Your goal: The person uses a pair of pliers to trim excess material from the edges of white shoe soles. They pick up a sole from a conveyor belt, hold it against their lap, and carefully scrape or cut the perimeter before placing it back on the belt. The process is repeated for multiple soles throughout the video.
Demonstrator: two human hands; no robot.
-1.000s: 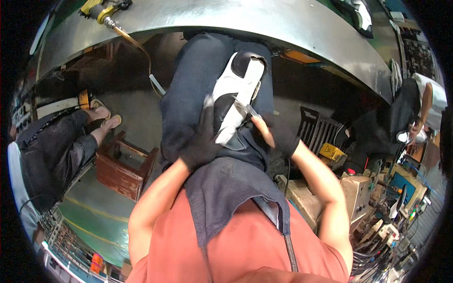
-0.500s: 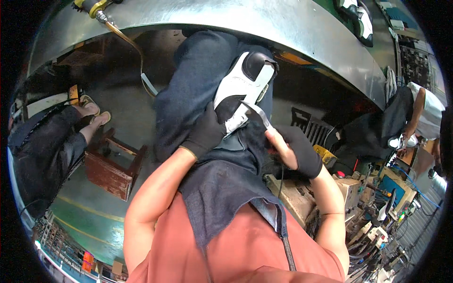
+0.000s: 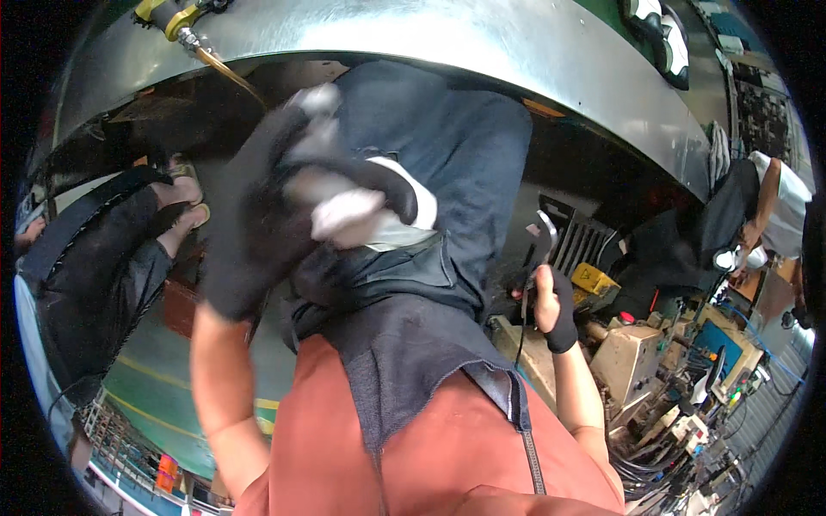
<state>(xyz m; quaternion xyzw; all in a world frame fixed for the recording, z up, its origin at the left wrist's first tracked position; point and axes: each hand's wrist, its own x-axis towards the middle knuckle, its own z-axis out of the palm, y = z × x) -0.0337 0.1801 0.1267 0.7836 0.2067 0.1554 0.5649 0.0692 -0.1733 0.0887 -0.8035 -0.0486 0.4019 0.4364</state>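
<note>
My left hand (image 3: pixel 258 206), in a black glove, is smeared by motion over my left thigh. Just beyond its fingers, on my lap, a white and black shoe (image 3: pixel 423 199) shows only in part; the hand covers the rest. Whether the fingers grip the shoe cannot be made out. Off to the right of my lap, my right hand (image 3: pixel 555 305), in a black glove with a bare thumb, is closed on a silver metal hand tool (image 3: pixel 547 230) with a curved end pointing up. The tool is apart from the shoe.
A metal-topped bench (image 3: pixel 361 30) runs across in front of my knees, bearing a yellow air tool (image 3: pixel 168 15) with a hose. More black and white shoes (image 3: pixel 671 43) lie beyond its right end. Machinery (image 3: pixel 632 357) stands at my right. People sit on both sides; a brown stool (image 3: pixel 179 310) is at left.
My left hand has swung up and left, off its place on the shoe. The shoe has shifted from its upright pose. My right hand has drawn the tool away rightward.
</note>
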